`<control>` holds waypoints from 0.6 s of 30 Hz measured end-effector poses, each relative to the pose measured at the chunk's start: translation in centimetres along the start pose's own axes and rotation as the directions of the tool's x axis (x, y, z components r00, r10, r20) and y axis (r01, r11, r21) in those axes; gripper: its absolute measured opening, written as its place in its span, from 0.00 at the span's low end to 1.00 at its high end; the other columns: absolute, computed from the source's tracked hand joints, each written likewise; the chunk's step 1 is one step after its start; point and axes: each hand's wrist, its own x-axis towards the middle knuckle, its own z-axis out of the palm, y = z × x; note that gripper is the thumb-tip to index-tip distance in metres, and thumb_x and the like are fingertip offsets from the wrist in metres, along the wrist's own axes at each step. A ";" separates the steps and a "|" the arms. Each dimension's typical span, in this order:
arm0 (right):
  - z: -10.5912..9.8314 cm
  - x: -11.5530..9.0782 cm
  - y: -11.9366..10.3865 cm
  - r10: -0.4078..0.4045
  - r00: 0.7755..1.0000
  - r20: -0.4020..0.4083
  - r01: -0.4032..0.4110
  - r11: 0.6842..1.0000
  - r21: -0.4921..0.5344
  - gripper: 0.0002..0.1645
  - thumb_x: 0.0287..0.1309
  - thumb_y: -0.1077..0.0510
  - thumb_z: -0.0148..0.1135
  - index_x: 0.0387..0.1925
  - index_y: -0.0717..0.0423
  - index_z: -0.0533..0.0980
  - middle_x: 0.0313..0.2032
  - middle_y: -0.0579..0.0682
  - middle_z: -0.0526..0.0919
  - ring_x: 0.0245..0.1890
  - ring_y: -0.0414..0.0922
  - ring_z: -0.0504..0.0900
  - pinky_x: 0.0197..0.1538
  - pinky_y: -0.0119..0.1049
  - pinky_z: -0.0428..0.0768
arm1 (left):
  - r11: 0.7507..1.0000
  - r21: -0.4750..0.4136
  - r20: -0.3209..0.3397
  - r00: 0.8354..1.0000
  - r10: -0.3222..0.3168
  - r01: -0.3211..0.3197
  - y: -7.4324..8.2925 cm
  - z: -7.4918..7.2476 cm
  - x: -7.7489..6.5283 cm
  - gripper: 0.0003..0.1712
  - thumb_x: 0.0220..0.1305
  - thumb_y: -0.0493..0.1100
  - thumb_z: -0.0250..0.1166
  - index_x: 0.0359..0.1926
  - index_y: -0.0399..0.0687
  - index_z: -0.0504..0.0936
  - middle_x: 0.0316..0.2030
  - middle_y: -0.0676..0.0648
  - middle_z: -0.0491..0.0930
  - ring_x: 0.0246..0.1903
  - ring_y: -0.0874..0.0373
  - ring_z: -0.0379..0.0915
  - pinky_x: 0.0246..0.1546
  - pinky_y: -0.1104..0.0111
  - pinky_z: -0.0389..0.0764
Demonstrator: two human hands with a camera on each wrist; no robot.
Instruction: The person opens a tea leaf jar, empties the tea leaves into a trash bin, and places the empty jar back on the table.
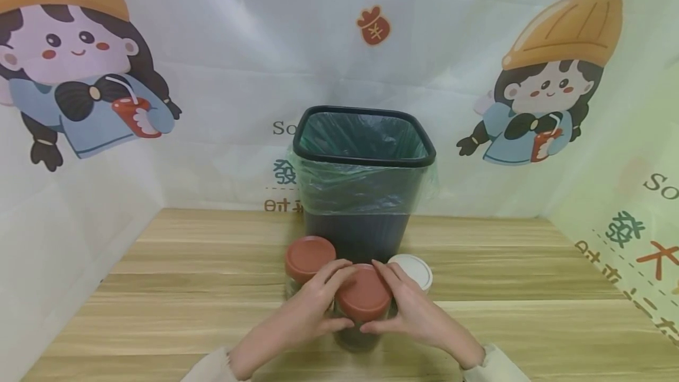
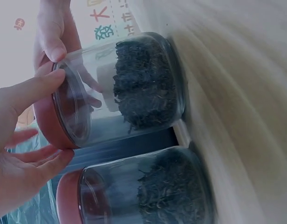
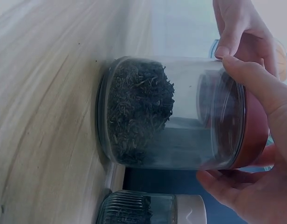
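Table [image 1: 504, 287] of light wood carries the front jar [image 1: 363, 296], which stands upright at the near middle, between the two hands of the person. The left hand [image 1: 319, 298] grasps this jar from its left side, and the right hand [image 1: 407, 304] grasps it from its right side; the fingers of both bend around the red lid, and the two thumbs press near the edge under the lid, at the side that faces the person. The wrist views show that this jar is of clear glass and contains dark dry leaves [image 2: 146, 88], which fill only its lower part. Behind it, to the left, stands the second jar [image 1: 310, 257], also with a red lid and with similar dark content. Behind it, to the right, is the third jar [image 1: 414, 272], with a white lid; its glass shows vertical ridges in the right wrist view. Farther back stands a dark bin [image 1: 356, 234], lined with a thin green bag [image 1: 363, 190] that is folded over the rim. At the back hangs a pale sheet [image 1: 239, 46] with cartoon figures and written signs. Both forearms come out of light sleeves [image 1: 211, 367]
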 end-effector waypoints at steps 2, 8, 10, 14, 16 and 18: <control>0.0 -0.1 0.1 -0.017 1.000 -0.008 0.017 1.000 0.017 0.54 0.34 0.42 0.72 0.59 0.66 0.59 0.47 0.50 0.70 0.45 0.45 0.72 0.45 0.44 0.75 | 0.997 -0.070 0.000 0.999 -0.042 0.042 0.0 0.0 -0.2 0.46 0.40 0.42 0.73 0.59 0.35 0.60 0.54 0.37 0.65 0.53 0.48 0.65 0.49 0.61 0.73; -0.1 -0.4 0.4 -0.018 1.000 0.013 0.016 0.988 0.155 0.52 0.35 0.43 0.71 0.59 0.63 0.60 0.48 0.46 0.70 0.46 0.41 0.73 0.46 0.40 0.75 | 0.968 -0.214 0.030 0.991 -0.128 0.132 0.0 0.2 -0.8 0.50 0.41 0.41 0.73 0.62 0.32 0.54 0.53 0.40 0.67 0.53 0.50 0.66 0.50 0.59 0.72; -0.2 -0.5 0.5 -0.008 1.000 0.030 0.001 0.974 0.228 0.52 0.36 0.45 0.71 0.60 0.64 0.58 0.50 0.47 0.70 0.47 0.41 0.73 0.48 0.38 0.75 | 0.956 -0.246 0.035 0.987 -0.154 0.158 -0.1 0.3 -0.9 0.51 0.42 0.42 0.72 0.62 0.31 0.53 0.53 0.40 0.68 0.52 0.50 0.67 0.49 0.58 0.72; -0.1 -0.8 0.7 0.020 0.997 0.069 -0.039 0.952 0.302 0.55 0.36 0.47 0.72 0.62 0.66 0.54 0.55 0.53 0.69 0.51 0.46 0.72 0.50 0.37 0.74 | 0.941 -0.278 0.044 0.982 -0.186 0.191 -0.3 0.7 -1.2 0.51 0.41 0.44 0.72 0.61 0.28 0.54 0.53 0.38 0.69 0.52 0.49 0.68 0.49 0.57 0.72; 0.1 -1.0 0.8 0.035 0.996 0.087 -0.061 0.948 0.312 0.57 0.36 0.46 0.71 0.63 0.65 0.52 0.56 0.55 0.68 0.53 0.47 0.71 0.52 0.38 0.73 | 0.941 -0.276 0.049 0.981 -0.189 0.196 -0.3 0.9 -1.3 0.51 0.40 0.44 0.73 0.60 0.28 0.54 0.53 0.38 0.69 0.52 0.49 0.68 0.50 0.58 0.72; 0.4 -1.1 0.8 0.041 0.994 0.098 -0.072 0.940 0.334 0.57 0.36 0.46 0.71 0.63 0.62 0.51 0.57 0.54 0.68 0.54 0.48 0.69 0.53 0.38 0.72 | 0.942 -0.269 0.052 0.980 -0.193 0.199 -0.4 1.2 -1.4 0.51 0.39 0.45 0.73 0.60 0.29 0.54 0.53 0.39 0.70 0.52 0.50 0.68 0.50 0.59 0.71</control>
